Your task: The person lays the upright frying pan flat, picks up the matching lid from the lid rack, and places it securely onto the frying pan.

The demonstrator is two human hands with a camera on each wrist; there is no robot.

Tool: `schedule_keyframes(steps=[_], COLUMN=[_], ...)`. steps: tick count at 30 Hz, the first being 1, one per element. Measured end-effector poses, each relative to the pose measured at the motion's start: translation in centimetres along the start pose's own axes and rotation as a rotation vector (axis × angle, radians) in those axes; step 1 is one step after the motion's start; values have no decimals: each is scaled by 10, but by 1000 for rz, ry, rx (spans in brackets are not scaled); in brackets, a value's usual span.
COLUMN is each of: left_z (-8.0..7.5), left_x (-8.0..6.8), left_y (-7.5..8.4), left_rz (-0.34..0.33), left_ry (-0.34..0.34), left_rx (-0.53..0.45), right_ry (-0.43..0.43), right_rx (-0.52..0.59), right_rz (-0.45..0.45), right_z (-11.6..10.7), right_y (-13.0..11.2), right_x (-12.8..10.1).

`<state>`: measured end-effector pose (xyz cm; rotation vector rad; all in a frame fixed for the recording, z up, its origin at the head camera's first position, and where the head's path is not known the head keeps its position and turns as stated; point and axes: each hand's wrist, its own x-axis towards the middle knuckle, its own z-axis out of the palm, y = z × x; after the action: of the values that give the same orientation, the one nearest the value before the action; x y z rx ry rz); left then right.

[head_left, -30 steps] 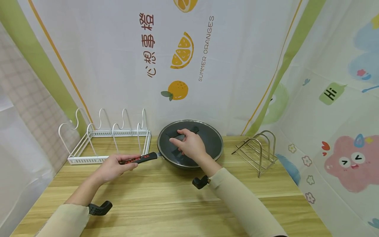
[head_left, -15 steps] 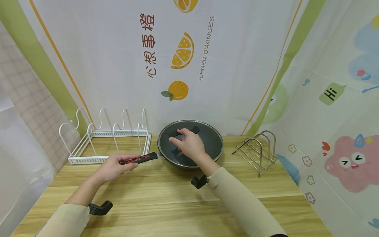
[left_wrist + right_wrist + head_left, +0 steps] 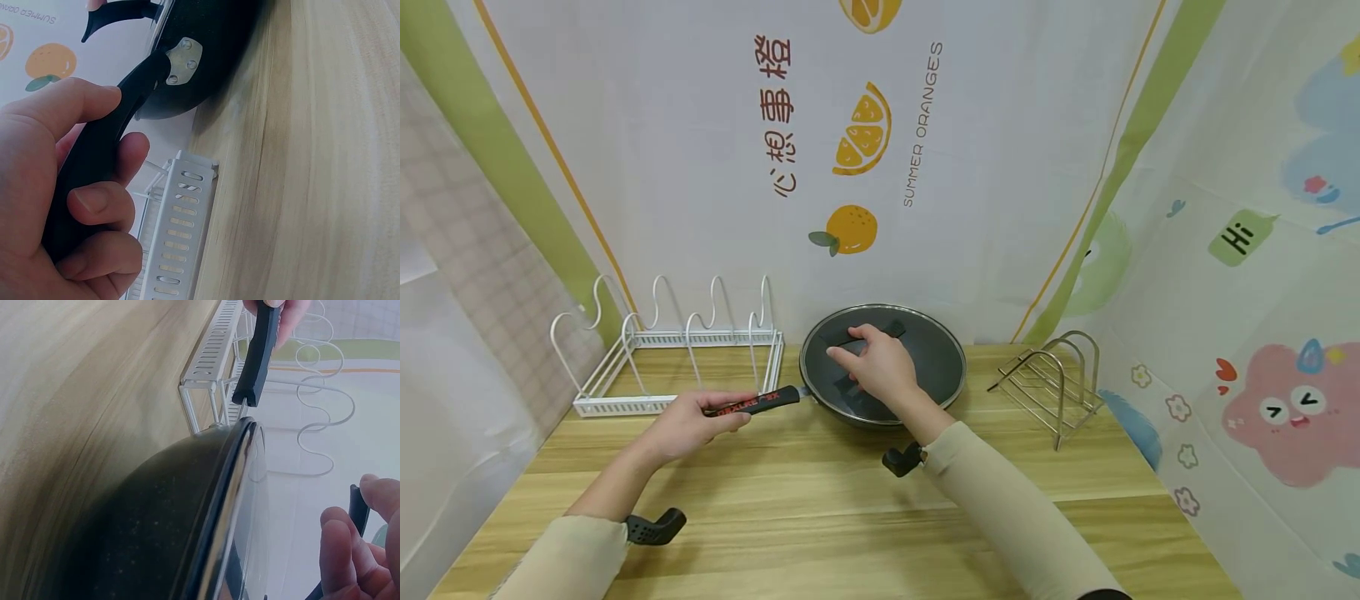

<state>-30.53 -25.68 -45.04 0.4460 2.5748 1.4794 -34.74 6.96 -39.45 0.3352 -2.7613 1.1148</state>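
Your left hand point(image 3: 688, 425) grips the pan point(image 3: 940, 362) handle point(image 3: 752, 402); your right hand point(image 3: 880, 367) pinches the lid point(image 3: 925, 346) handle, seemingly seated. The pan sits on the counter point(image 3: 820, 508), right of the white rack point(image 3: 677, 358). Keep the pan steady and lift the lid straight up.

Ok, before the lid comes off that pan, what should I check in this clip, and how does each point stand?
1. Left hand grips the pan handle: ok, fingers curl round it in the left wrist view.
2. Right hand holds the lid handle: ok, fingers wrap the black bar.
3. Glass lid seated on the pan: ok, rims meet in the right wrist view.
4. Pan resting flat on the table: ok.
5. Slots in the white rack free: ok.
6. Steel rack free: ok.
7. Pan contents: cannot tell.
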Motion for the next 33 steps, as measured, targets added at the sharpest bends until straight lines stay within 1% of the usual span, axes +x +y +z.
schedule_keyframes(steps=[7, 17, 33], left_z=[-1, 0, 0], left_x=[0, 0, 0], left_y=[1, 1, -1], left_rz=[16, -3, -5], left_ry=[-2, -3, -2], left_rx=[7, 3, 11], right_ry=[-2, -2, 8], right_rx=[0, 2, 0], right_rz=[0, -2, 3], right_z=[1, 1, 2], right_y=[0, 0, -1], right_x=[0, 0, 0])
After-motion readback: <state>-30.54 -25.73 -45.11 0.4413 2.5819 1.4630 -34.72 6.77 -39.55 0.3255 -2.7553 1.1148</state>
